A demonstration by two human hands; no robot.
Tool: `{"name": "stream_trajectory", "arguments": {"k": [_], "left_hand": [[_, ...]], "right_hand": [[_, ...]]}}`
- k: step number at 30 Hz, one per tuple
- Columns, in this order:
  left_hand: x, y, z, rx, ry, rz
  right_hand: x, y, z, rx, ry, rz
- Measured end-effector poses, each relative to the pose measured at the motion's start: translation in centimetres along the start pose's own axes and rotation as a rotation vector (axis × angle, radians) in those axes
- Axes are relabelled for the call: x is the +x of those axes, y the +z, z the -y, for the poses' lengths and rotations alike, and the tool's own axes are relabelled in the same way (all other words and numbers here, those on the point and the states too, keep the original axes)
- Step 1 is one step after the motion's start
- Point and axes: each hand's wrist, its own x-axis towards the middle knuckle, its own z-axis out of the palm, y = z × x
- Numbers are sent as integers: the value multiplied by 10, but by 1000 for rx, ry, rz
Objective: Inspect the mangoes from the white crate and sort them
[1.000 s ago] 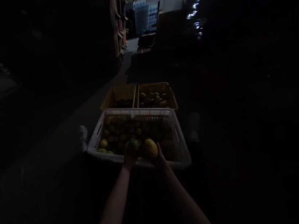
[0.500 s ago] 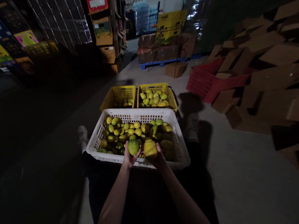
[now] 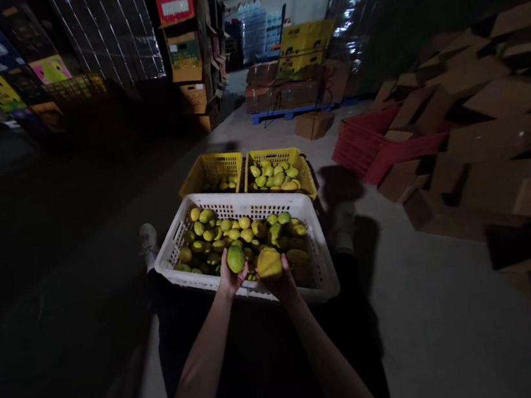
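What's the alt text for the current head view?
The left hand holds a round green fruit and the right hand a bulkier yellow fruit, over a white crate of green and yellow fruit. Two yellow crates with more fruit stand beyond it; a red crate and cardboard boxes sit to the right.

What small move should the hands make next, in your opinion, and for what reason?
Perhaps the right hand should turn its yellow fruit slightly. Only one side of that fruit faces the camera, while the left hand holds a green fruit close beside it, so a small turn would probably help in comparing the two.
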Motion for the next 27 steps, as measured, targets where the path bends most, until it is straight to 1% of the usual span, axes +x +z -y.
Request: {"name": "stream_trajectory", "arguments": {"k": [3,7,9,13,15,20,25,27], "left_hand": [[4,1,4,35,4,9],[5,2,7,86,-25,3],[4,2,6,69,-22,8],[1,1,4,9,36,41],[1,1,3,-7,32,45],[4,-3,5,-4,34,76],[5,-5,5,23,20,18],[2,-3,4,9,27,25]], "right_hand": [[-1,5,-1,20,7,-53],[0,10,-4,43,17,-86],[0,11,-4,60,5,-94],[0,12,-3,83,-29,-104],[0,12,-2,79,-27,-110],[0,14,-1,52,-10,-87],[-2,11,0,24,-28,-56],[-3,9,-1,1,-24,-45]]}}
